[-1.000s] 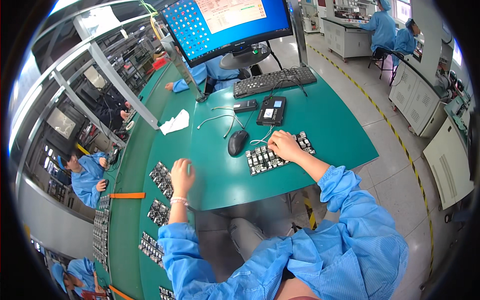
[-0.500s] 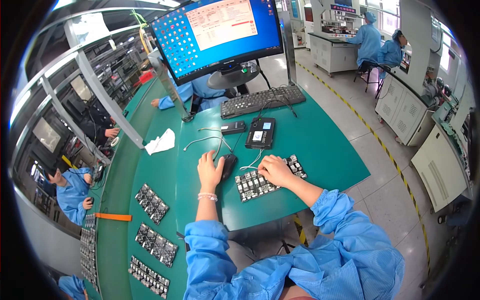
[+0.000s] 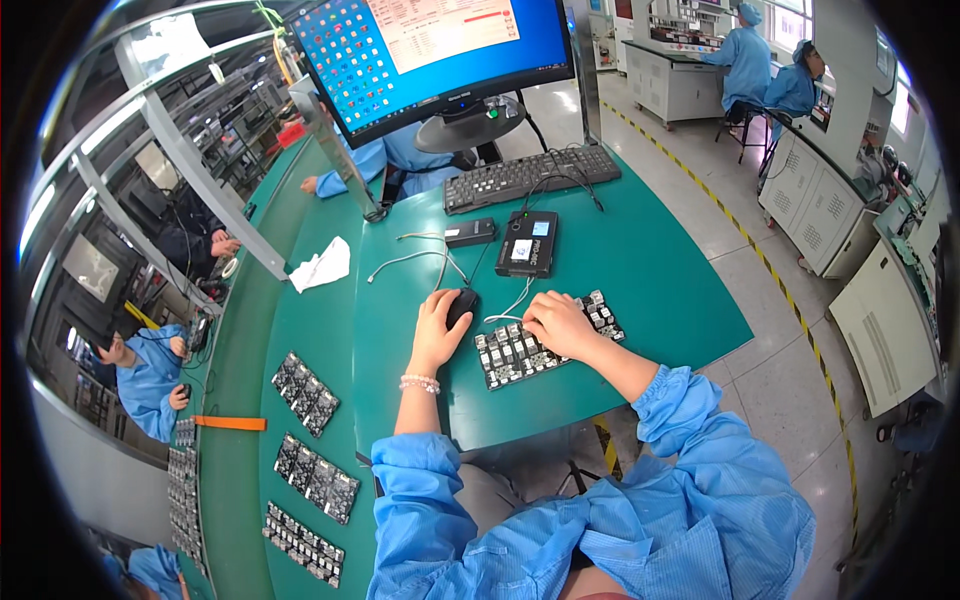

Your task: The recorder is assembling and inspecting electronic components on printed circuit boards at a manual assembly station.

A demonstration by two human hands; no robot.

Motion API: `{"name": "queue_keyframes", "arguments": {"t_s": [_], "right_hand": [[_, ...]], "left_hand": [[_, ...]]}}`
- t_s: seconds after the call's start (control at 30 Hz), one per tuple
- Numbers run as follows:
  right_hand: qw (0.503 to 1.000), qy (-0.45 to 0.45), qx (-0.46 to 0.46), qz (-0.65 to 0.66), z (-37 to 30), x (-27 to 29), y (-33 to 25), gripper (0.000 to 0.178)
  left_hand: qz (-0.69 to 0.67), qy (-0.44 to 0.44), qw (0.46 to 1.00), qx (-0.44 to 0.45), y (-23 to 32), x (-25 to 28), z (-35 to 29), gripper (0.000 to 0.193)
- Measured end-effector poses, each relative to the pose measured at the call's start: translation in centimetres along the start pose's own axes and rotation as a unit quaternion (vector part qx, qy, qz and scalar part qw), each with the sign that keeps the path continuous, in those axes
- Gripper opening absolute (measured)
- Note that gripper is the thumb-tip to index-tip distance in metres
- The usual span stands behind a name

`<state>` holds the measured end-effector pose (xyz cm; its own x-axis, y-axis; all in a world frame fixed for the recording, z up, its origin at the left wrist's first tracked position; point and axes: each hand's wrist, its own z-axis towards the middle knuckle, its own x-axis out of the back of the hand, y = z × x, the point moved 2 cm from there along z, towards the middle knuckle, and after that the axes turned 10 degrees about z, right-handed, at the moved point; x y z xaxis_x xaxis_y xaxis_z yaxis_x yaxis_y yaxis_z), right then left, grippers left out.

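My left hand (image 3: pixel 440 330) is wrapped over a black computer mouse (image 3: pixel 464 306), fingers on its left side and top. Beneath my right hand (image 3: pixel 560 326) lies a panel of small circuit boards (image 3: pixel 512 358), dark with rows of white and metallic parts. The right fingers are pinched together over the panel's upper middle, at the end of a thin pale cable (image 3: pixel 506 318). That cable loops back to a black box with a small lit screen (image 3: pixel 527 244). The cable's very tip is hidden under my fingers.
Behind the box are a black keyboard (image 3: pixel 530 178) and a monitor (image 3: pixel 440 60) on a stand. A small black device (image 3: pixel 470 232) with loose wires sits left of the box. Further left lie a white cloth (image 3: pixel 320 265) and more board panels (image 3: pixel 316 478). Co-workers sit nearby.
My left hand has moved onto the mouse and closed round it; before, it lay beside it with fingers spread. The right hand stays pinched over the panel. The view has shifted slightly.
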<state>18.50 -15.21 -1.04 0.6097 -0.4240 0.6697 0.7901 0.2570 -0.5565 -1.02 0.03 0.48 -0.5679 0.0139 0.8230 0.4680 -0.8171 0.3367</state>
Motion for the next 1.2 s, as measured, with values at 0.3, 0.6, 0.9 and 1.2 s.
{"name": "queue_keyframes", "arguments": {"t_s": [0.3,0.6,0.9,1.2], "right_hand": [[0.991,0.126,0.040,0.036,0.8,1.5,-1.1,0.008],[0.931,-0.063,-0.123,0.339,2.6,-1.1,-2.3,0.014],[0.991,-0.036,-0.020,0.128,3.7,-3.1,-1.3,0.013],[0.994,-0.052,-0.018,0.098,3.9,-3.0,-2.3,0.012]], "left_hand": [[-0.001,0.008,1.000,-0.013,-0.8,-0.7,0.4,0.048],[-0.026,0.003,1.000,0.009,-1.0,-0.2,0.7,0.049],[-0.017,-0.012,1.000,-0.012,-0.7,-0.6,0.5,0.049],[-0.001,-0.014,1.000,-0.015,-0.8,-0.3,1.3,0.049]]}}
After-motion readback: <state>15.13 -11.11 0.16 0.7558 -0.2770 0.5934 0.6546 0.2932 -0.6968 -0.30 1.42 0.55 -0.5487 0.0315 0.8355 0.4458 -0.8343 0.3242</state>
